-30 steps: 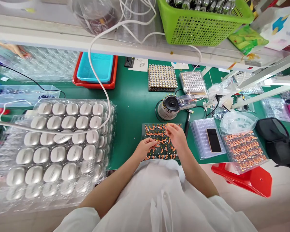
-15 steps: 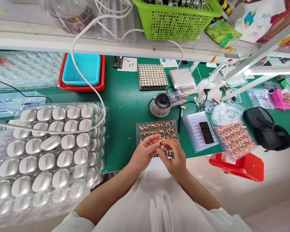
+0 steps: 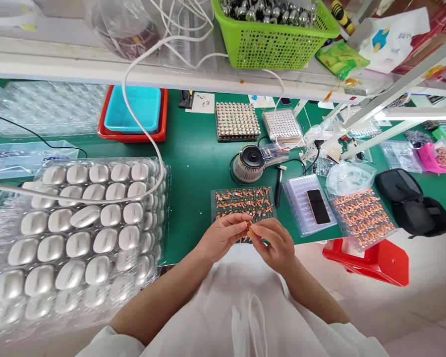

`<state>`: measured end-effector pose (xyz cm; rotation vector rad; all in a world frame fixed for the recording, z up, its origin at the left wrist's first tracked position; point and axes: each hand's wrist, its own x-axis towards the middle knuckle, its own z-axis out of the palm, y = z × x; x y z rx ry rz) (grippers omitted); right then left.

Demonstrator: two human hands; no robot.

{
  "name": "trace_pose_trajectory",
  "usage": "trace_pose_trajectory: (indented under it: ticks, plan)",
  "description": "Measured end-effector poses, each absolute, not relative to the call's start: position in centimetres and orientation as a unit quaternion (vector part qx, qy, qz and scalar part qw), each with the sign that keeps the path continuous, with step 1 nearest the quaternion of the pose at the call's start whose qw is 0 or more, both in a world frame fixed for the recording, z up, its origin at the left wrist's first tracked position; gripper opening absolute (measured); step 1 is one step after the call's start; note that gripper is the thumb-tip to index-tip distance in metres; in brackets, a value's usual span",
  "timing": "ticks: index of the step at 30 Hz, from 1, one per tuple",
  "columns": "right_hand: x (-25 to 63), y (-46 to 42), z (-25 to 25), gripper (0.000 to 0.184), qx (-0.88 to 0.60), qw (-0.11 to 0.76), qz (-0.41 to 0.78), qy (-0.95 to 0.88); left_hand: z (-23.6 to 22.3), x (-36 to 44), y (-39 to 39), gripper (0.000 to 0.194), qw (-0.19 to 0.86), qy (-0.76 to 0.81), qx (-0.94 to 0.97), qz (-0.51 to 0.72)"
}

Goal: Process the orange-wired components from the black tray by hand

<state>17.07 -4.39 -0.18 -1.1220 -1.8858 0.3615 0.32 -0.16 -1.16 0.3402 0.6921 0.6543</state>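
My left hand (image 3: 223,237) and my right hand (image 3: 273,243) meet at their fingertips in front of my body. Pinched between them is a small orange part (image 3: 249,225), mostly covered by the fingers, so its exact kind does not show. Both hands hover over the near edge of a dark tray (image 3: 213,204), which carries rows of small orange flexible pieces. Beyond the tray stands a round grey device with a black top (image 3: 252,157). A small hammer (image 3: 278,186) lies to the right of the tray.
On the left, stacked clear trays hold silvery rounded cases (image 3: 78,245). To the right are a phone (image 3: 318,207) on plastic trays, another tray of orange pieces (image 3: 364,218) and a black case (image 3: 412,198). A white cable (image 3: 128,104) hangs from the shelf holding a green basket (image 3: 275,44).
The fingers have shifted around the small part, and my right hand has turned slightly and moved a little right. The whole view has shifted slightly with my head.
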Motion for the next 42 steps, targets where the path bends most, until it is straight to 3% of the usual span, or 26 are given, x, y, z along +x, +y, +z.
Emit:
trace_pose_trajectory:
  ticks: [4, 8, 12, 15, 19, 23, 35, 42]
  plan:
    - [17.0, -4.6, -0.7, 0.047, -0.409, 0.403, 0.114, -0.811, -0.8, 0.3, -0.1, 0.022, 0.877, 0.325, 0.158, 0.317]
    - [16.7, -4.8, -0.2, 0.042, -0.396, 0.41, 0.181, -0.801, -0.3, 0.2, 0.2, 0.026, 0.861, 0.348, 0.173, 0.327]
    - [17.2, -4.8, 1.3, 0.022, -0.495, 0.452, 0.314, -0.673, -0.2, 0.2, 0.1, 0.023, 0.829, 0.387, 0.203, 0.349]
    - [17.6, -4.4, 2.5, 0.004, -0.534, 0.404, 0.371, -0.643, -0.1, 0.5, -0.1, 0.018, 0.795, 0.416, 0.247, 0.366]
    - [17.8, -3.4, 3.7, 0.008, -0.535, 0.299, 0.388, -0.688, 0.4, 1.0, -0.6, 0.012, 0.732, 0.462, 0.332, 0.374]
    - [17.9, -2.8, 4.1, 0.009, -0.535, 0.254, 0.37, -0.716, 0.4, 1.3, -1.0, 0.01, 0.672, 0.494, 0.396, 0.384]
    - [17.6, -1.8, 4.1, 0.011, -0.56, 0.223, 0.4, -0.69, 0.0, 0.9, -0.8, 0.009, 0.53, 0.488, 0.566, 0.402]
    - [17.6, -1.6, 3.9, 0.011, -0.564, 0.228, 0.395, -0.689, 0.4, 1.1, -0.6, 0.013, 0.514, 0.478, 0.573, 0.423]
